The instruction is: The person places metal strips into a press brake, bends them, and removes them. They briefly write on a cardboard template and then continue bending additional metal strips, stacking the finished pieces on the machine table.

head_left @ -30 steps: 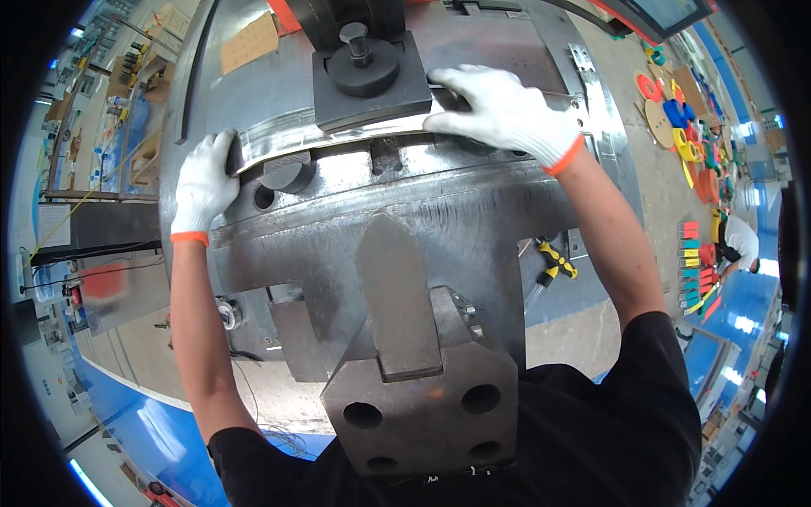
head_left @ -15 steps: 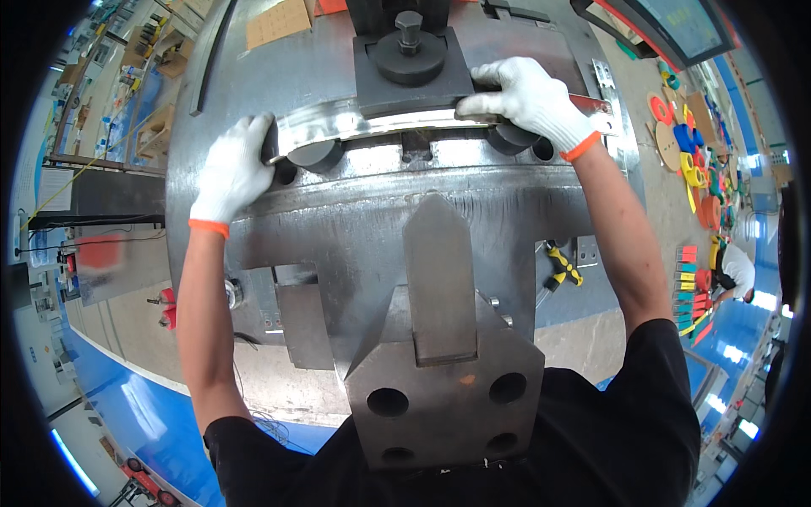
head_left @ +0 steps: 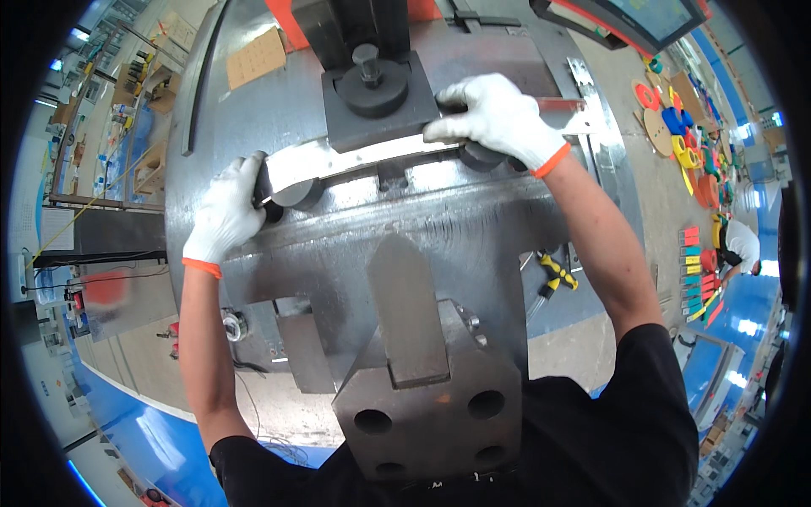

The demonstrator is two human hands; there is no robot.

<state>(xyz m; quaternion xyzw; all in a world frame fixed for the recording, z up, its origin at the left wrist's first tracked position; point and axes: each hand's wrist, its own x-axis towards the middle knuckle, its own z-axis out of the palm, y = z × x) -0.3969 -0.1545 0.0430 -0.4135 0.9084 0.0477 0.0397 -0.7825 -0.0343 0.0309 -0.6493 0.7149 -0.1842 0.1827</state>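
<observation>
A shiny curved metal strip lies across the steel press table, under a dark square tool block with a round pin on top. My left hand, in a white glove with an orange cuff, grips the strip's left end beside a dark roller. My right hand, gloved the same way, holds the strip's right end over another roller. Both forearms reach up from the lower edge.
A grey steel bracket with several round holes juts out close below me. Yellow-handled pliers lie on the floor at right. Coloured discs and blocks are spread at far right, near another person. A cardboard piece rests on the table.
My left hand moved from the table's left edge onto the strip's left end. The view shifted, and the press and both hands sit lower in the picture.
</observation>
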